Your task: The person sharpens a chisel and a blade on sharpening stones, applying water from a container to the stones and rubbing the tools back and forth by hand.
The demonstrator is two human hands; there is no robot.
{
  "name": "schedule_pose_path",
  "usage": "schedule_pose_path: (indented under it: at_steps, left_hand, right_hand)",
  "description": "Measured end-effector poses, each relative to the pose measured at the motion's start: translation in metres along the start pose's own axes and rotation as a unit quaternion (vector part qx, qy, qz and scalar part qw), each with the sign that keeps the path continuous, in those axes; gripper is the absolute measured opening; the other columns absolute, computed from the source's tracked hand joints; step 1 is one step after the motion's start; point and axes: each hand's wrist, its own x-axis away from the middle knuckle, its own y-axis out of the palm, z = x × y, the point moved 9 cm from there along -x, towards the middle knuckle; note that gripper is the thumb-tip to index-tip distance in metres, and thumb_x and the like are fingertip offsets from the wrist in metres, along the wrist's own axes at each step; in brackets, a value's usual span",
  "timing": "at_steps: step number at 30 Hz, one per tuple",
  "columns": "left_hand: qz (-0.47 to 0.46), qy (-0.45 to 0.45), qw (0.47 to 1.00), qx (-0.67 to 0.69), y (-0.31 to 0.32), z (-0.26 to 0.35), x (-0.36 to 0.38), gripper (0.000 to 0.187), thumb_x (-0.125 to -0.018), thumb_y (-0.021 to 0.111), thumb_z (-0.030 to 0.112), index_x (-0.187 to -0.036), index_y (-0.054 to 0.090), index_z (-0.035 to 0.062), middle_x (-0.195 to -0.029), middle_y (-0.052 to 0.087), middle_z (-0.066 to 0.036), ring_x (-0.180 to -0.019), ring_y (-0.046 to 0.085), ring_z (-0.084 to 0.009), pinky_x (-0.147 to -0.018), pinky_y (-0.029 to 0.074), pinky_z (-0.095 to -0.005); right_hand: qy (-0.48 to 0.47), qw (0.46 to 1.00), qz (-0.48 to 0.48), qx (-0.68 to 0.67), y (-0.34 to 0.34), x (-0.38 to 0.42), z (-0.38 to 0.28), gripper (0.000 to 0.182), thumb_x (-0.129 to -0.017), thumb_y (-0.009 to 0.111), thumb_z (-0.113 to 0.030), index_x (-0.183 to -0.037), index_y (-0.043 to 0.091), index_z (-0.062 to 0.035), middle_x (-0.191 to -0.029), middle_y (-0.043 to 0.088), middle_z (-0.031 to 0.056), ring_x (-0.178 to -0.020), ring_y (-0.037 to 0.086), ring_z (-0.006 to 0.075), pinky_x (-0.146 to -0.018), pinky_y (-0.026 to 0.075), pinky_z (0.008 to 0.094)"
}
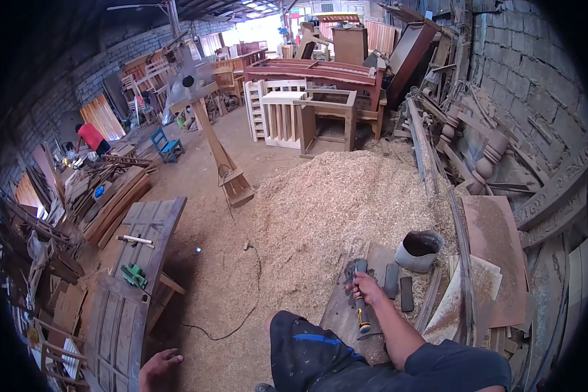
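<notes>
My right hand (368, 289) is closed around a chisel (362, 313) with a yellow and black handle. Its grey metal end points away from me, over a worn wooden board (336, 300). Just right of the hand, two dark rectangular sharpening stones (391, 281) lie side by side. Beyond them stands a grey bucket (421, 251), whose contents I cannot make out. At the lower left, my left hand (161, 367) hangs with its fingers loosely extended and holds nothing. It is nearest to a panelled wooden door (121, 320).
On the door lie a green hand plane (134, 276) and some light sticks (137, 241). Wood shavings (333, 196) form a large heap ahead, with a black cord (258, 281) across the floor. Planks and sheets (496, 261) crowd the right wall. A person in red (93, 136) bends far left.
</notes>
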Motion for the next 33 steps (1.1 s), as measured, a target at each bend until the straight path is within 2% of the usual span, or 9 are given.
schedule_pose_path:
  at_steps: [17,19,26,33]
  left_hand:
    - [0.010,-0.001,1.000,-0.028,-0.002,0.005,0.006,0.071,-0.096,0.068,0.045,-0.148,0.048,0.0001,-0.148,0.055,-0.016,-0.140,0.048,-0.0274,-0.116,0.036,-0.0364]
    - [0.009,-0.016,1.000,0.004,0.001,0.016,0.018,0.071,-0.096,0.068,0.044,-0.148,0.048,0.0001,-0.149,0.054,-0.016,-0.140,0.048,-0.0273,-0.116,0.036,-0.0362]
    - [0.010,-0.018,1.000,-0.015,0.000,0.009,0.016,0.071,-0.096,0.068,0.044,-0.149,0.047,-0.0003,-0.149,0.054,-0.016,-0.141,0.047,-0.0273,-0.116,0.036,-0.0363]
    - [0.020,-0.004,0.999,-0.036,-0.001,0.001,0.013,0.068,-0.096,0.068,0.043,-0.146,0.050,-0.0001,-0.147,0.055,-0.017,-0.139,0.049,-0.0290,-0.115,0.038,-0.0366]
  right_hand:
    - [-0.014,0.999,0.001,0.040,-0.005,-0.002,0.000,0.060,-0.098,0.042,0.000,-0.153,0.031,-0.0192,-0.086,0.068,0.0209,-0.056,0.050,0.0140,-0.046,0.043,0.0280]
    - [-0.019,0.999,0.008,0.045,-0.006,-0.003,0.001,0.059,-0.099,0.042,0.000,-0.153,0.031,-0.0179,-0.087,0.068,0.0212,-0.057,0.051,0.0146,-0.046,0.044,0.0282]
    - [-0.031,0.997,0.022,0.063,-0.001,0.011,-0.005,0.054,-0.101,0.044,-0.003,-0.153,0.030,-0.0134,-0.089,0.069,0.0231,-0.059,0.055,0.0173,-0.047,0.046,0.0299]
    - [-0.047,0.996,0.024,0.067,-0.002,0.015,-0.007,0.065,-0.097,0.045,0.000,-0.158,0.024,-0.0113,-0.089,0.070,0.0232,-0.059,0.060,0.0177,-0.046,0.047,0.0300]
